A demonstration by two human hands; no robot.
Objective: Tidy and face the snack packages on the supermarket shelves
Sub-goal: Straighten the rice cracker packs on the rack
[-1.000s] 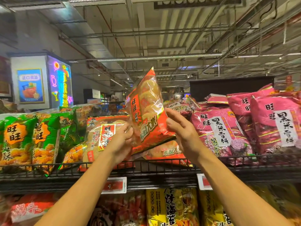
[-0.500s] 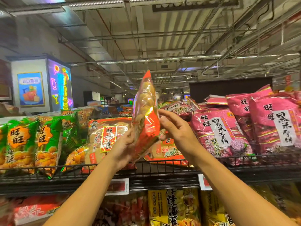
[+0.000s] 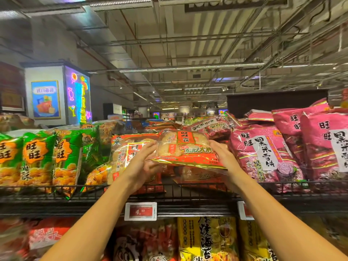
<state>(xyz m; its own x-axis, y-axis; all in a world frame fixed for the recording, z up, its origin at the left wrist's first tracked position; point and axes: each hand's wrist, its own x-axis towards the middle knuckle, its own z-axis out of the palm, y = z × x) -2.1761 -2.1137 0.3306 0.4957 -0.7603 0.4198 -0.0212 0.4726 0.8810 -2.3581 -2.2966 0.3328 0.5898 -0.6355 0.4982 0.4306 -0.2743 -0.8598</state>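
Both the left hand [image 3: 143, 164] and right hand [image 3: 224, 159] grip the red rice-cracker bag [image 3: 186, 149] by its sides, seemingly above a slumped bag [image 3: 199, 178], so it may slide forward off the wire shelf [image 3: 56, 191].

A gap in the wire shelf [image 3: 197, 193] at its front edge lies between a standing red package [image 3: 130, 157] and pink packages [image 3: 263, 153] (a flat red bag [image 3: 199, 178] lies in it); green packages [image 3: 47, 159] crowd the left end.
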